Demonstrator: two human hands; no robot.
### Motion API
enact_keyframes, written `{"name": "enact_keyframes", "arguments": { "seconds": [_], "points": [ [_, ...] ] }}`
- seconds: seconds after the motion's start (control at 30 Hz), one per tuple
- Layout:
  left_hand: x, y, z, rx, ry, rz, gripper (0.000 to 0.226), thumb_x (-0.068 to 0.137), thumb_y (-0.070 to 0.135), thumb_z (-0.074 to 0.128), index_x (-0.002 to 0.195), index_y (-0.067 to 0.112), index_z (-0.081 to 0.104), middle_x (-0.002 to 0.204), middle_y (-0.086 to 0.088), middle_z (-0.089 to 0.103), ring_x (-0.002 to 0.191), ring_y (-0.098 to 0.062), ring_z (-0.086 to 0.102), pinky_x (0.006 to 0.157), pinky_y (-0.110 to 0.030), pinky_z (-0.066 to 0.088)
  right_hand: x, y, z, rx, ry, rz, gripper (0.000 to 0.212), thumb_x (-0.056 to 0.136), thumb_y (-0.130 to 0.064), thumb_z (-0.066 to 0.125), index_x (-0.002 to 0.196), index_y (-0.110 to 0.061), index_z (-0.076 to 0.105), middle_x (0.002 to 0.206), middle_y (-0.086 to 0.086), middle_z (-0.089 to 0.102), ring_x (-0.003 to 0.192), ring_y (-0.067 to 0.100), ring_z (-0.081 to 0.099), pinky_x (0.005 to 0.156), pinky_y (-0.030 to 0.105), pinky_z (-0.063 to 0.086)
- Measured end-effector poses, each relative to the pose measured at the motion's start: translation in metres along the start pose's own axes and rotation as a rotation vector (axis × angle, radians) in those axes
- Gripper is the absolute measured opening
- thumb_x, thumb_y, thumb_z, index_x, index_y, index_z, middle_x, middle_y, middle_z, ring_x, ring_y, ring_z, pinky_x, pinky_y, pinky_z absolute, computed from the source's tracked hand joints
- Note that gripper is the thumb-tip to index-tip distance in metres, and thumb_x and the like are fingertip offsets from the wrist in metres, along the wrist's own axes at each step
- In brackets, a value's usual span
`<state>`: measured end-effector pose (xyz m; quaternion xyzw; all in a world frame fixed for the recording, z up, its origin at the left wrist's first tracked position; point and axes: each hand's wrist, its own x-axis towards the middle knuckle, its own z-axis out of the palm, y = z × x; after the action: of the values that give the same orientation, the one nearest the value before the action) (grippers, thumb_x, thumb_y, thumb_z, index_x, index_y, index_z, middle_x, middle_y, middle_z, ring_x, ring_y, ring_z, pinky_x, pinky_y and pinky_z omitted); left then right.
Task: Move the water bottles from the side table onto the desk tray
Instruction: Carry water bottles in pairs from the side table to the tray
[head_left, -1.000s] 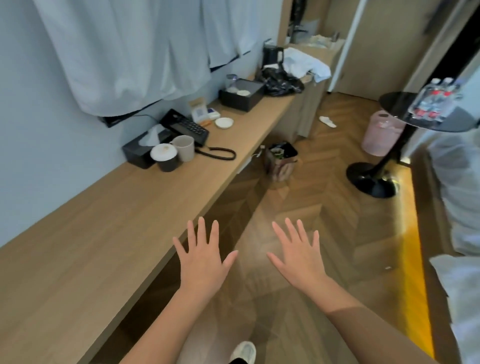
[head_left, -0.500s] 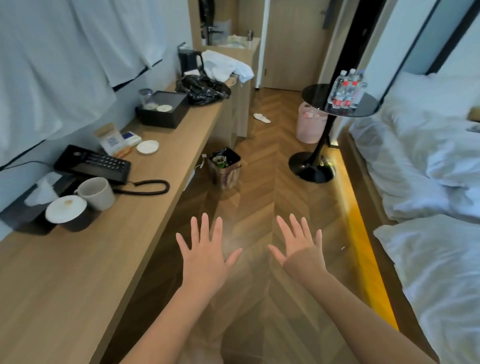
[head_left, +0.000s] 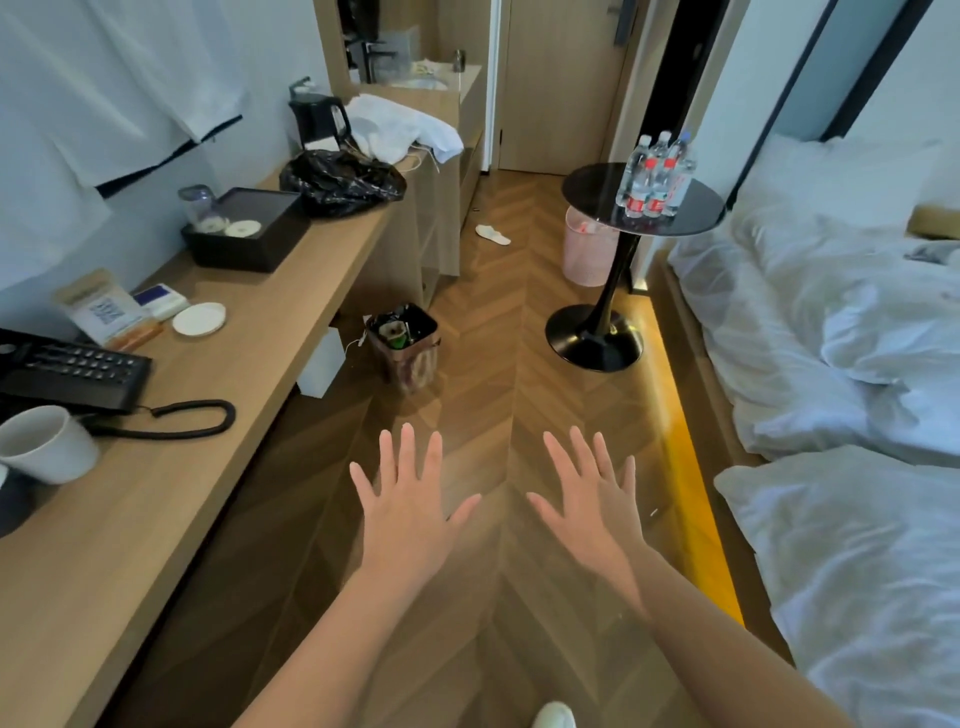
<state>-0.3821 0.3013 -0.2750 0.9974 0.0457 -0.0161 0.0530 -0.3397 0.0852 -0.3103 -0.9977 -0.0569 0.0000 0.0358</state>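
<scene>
Several clear water bottles (head_left: 655, 175) with red labels stand bunched on a round black side table (head_left: 597, 193) far ahead on the right, beside the bed. A black desk tray (head_left: 270, 234) holding white discs and a glass sits on the long wooden desk (head_left: 156, 499) at the left. My left hand (head_left: 410, 512) and my right hand (head_left: 589, 501) are held out low over the floor, palms down, fingers spread, holding nothing, far from bottles and tray.
A black phone (head_left: 67, 371), white mug (head_left: 44, 444), saucer (head_left: 199, 318), black bag (head_left: 343, 182) and kettle (head_left: 317, 117) line the desk. A bin (head_left: 405, 345) and pink basket (head_left: 589, 249) stand on the floor. White bedding (head_left: 831, 338) fills the right.
The view has swung right and moved forward along the desk; the side table and bottles now appear closer and more central. Both hands stay spread and empty.
</scene>
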Motion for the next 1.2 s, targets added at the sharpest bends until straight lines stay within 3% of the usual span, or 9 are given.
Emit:
{"name": "enact_keyframes", "arguments": {
  "seconds": [0.2, 0.5, 1.0, 1.2],
  "points": [
    [0.052, 0.075, -0.004, 0.007, 0.008, 0.007, 0.096, 0.072, 0.078, -0.008, 0.154, 0.028, -0.002, 0.162, -0.006, -0.008, 0.147, -0.03, -0.014, 0.114, -0.059, 0.001, 0.049, 0.07, -0.026, -0.036, 0.002, -0.025, 0.075, 0.089, -0.073, 0.029, 0.153, -0.041, 0.003, 0.165, 0.001, 0.007, 0.151, 0.031, 0.002, 0.114, 0.058, -0.003],
    [0.127, 0.155, -0.001, -0.074, 0.041, 0.051, 0.083, 0.087, 0.074, 0.016, 0.154, 0.027, 0.0, 0.162, -0.005, -0.006, 0.147, -0.028, -0.013, 0.115, -0.06, 0.002, 0.105, 0.137, -0.053, 0.008, -0.029, 0.014, 0.074, 0.093, -0.069, 0.03, 0.154, -0.039, 0.002, 0.165, 0.001, 0.0, 0.151, 0.029, -0.005, 0.119, 0.059, 0.002],
    [0.357, 0.226, 0.006, -0.066, 0.009, 0.149, 0.083, 0.088, 0.074, 0.02, 0.154, 0.028, 0.002, 0.162, -0.005, -0.004, 0.148, -0.027, -0.011, 0.115, -0.059, 0.002, 0.31, 0.229, -0.043, -0.004, -0.034, 0.174, 0.075, 0.091, -0.072, 0.031, 0.154, -0.04, 0.003, 0.165, 0.0, 0.002, 0.151, 0.03, -0.005, 0.115, 0.06, -0.003],
    [0.448, 0.246, 0.002, -0.053, 0.032, 0.209, 0.082, 0.088, 0.075, 0.02, 0.154, 0.029, 0.004, 0.162, -0.004, -0.002, 0.148, -0.028, -0.009, 0.114, -0.06, 0.002, 0.385, 0.255, -0.051, 0.0, 0.028, 0.241, 0.074, 0.092, -0.071, 0.029, 0.154, -0.04, 0.003, 0.165, 0.001, 0.005, 0.151, 0.03, 0.0, 0.116, 0.06, 0.001]
  ]
}}
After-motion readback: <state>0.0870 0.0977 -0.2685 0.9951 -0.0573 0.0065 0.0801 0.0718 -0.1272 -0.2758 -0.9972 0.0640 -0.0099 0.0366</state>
